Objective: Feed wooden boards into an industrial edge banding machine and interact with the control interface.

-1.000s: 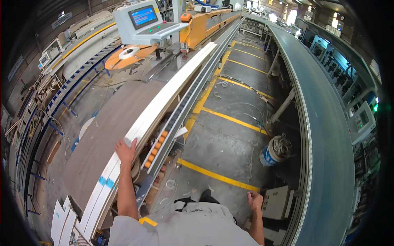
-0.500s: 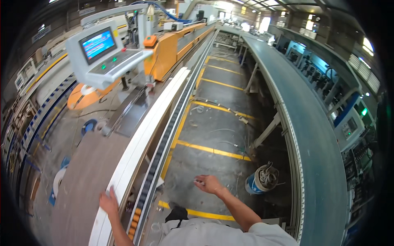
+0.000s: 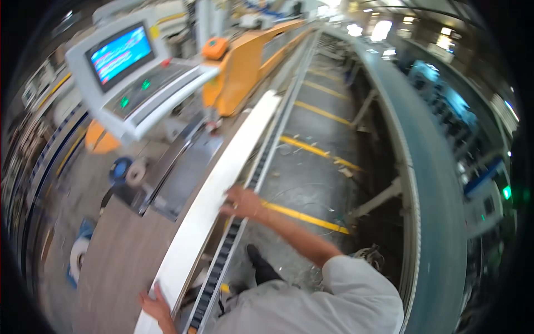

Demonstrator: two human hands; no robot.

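A stack of long white boards [image 3: 214, 183] lies lengthwise along the right edge of a brown worktable [image 3: 114, 267]. My left hand [image 3: 156, 305] rests on the near end of the boards, thumb and fingers spread. Farther along, my right hand [image 3: 240, 203] reaches across to the boards' right edge, its fingers apart and slightly curled. Motion blurs that hand a little, and I cannot tell whether it touches the white surface. Just right of the boards runs a narrow track with dark rollers [image 3: 229, 245], partly under my right hand.
A control panel with a lit screen [image 3: 121, 55] stands at the far left, by an orange machine housing [image 3: 236, 78]. A long green conveyor belt [image 3: 436, 222] runs along the right. Between lies a grey floor with yellow lines [image 3: 308, 217]. A tape roll [image 3: 79, 253] sits at the left.
My right hand has moved forward and left from above the floor to the boards' edge, and its closed fingers have opened. My left hand stays on the boards. The view has shifted forward.
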